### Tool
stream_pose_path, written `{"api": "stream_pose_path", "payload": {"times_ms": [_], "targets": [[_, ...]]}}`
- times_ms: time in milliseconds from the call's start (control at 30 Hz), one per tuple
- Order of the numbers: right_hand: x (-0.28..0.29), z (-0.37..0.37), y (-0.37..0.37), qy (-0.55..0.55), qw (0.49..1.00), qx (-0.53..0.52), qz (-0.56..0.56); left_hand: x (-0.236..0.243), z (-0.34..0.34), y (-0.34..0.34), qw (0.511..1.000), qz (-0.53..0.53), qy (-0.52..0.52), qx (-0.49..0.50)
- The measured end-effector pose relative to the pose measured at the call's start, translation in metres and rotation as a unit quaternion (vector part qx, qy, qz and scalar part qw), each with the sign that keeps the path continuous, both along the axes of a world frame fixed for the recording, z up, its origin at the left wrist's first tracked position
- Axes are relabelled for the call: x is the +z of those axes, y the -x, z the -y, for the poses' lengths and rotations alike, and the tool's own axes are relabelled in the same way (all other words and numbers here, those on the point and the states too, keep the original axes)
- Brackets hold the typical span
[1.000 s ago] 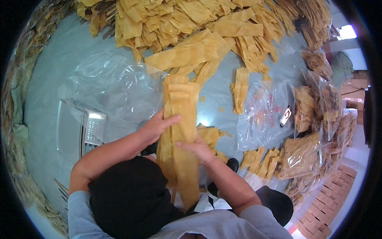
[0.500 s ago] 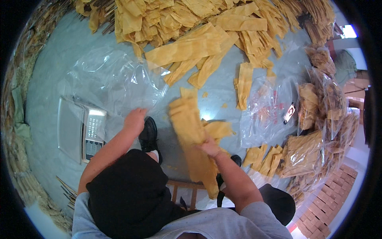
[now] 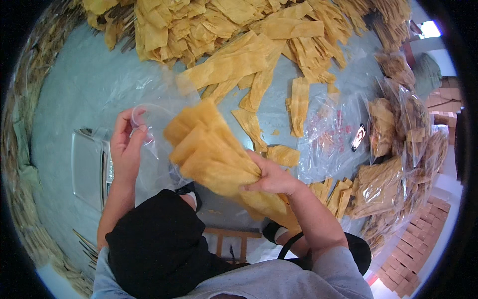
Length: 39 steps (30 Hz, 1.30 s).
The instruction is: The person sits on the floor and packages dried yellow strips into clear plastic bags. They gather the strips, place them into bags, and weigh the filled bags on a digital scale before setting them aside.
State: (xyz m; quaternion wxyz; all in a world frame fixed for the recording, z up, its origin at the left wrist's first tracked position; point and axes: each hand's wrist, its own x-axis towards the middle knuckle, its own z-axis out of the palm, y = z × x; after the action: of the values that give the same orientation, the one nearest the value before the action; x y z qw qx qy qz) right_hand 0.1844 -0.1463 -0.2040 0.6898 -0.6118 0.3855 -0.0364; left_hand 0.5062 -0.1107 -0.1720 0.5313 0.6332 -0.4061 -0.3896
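My right hand (image 3: 273,174) is closed round one end of a bundle of yellow tofu skin sheets (image 3: 211,149), long, thin and wrinkled. The bundle is raised off the floor and tilts toward the left, its far end beside a clear plastic bag (image 3: 162,117). At the bag's rim, my left hand (image 3: 127,142) pinches the film between thumb and fingers. The bag's mouth appears partly spread, though the see-through film makes its outline hard to follow. More sheets hang below my right hand, partly hidden by it.
A large heap of yellow sheets (image 3: 199,30) covers the far floor. A flat-topped scale (image 3: 88,167) stands at the left. To the right lie another clear bag (image 3: 318,154), a lit phone (image 3: 358,137) and filled bags (image 3: 381,187). A wooden frame (image 3: 219,244) lies near my feet.
My right hand has lifted the bundle from near the floor and swung it up and left. My left hand has moved left and up, raising the bag's rim.
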Motion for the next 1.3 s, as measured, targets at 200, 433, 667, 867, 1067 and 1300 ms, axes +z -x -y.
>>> {"api": "stream_pose_path", "payload": {"times_ms": [200, 433, 667, 867, 1067, 1300], "targets": [[0.000, 0.001, -0.001, 0.012, 0.988, 0.154, -0.018, -0.008, -0.007, -0.008, 0.994, -0.003, -0.043, 0.103], [-0.047, 0.027, -0.033, -0.010, 0.999, 0.033, 0.005, 0.007, -0.025, -0.001, 0.916, 0.186, -0.140, -0.327], [0.024, 0.073, -0.098, 0.196, 0.971, -0.066, -0.117, 0.006, -0.033, -0.001, 0.957, 0.183, -0.102, -0.202], [-0.012, 0.059, -0.101, 0.221, 0.952, 0.059, -0.202, -0.029, -0.035, -0.010, 0.975, 0.170, -0.090, -0.110], [-0.039, 0.026, -0.146, 0.212, 0.941, 0.144, -0.220, -0.053, -0.031, 0.013, 0.897, -0.020, -0.264, -0.353], [-0.148, -0.026, -0.170, 0.353, 0.843, 0.295, -0.279, -0.090, -0.028, 0.012, 0.914, -0.108, -0.296, -0.257]]}}
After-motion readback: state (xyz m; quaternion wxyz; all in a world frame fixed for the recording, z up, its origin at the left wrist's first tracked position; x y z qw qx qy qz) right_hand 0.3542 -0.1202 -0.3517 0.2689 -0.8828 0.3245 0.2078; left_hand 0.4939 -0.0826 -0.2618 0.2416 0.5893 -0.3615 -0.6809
